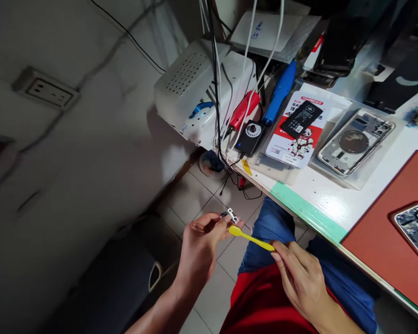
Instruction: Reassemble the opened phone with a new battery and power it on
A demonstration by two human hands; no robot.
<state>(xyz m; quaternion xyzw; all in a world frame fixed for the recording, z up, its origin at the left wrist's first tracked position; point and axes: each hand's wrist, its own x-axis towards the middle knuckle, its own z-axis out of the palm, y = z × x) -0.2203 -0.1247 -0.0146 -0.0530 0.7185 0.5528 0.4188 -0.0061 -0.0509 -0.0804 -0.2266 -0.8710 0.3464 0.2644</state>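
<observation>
Off the near edge of the desk (329, 197), the left hand (202, 239) is pinching a small metallic part (232, 215). The right hand (301, 273) is gripping a yellow tool (253, 239).

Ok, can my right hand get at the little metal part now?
Probably yes: your right hand holds a yellow tool whose tip is close by, and your left hand leaves the metal part partly uncovered.
</observation>
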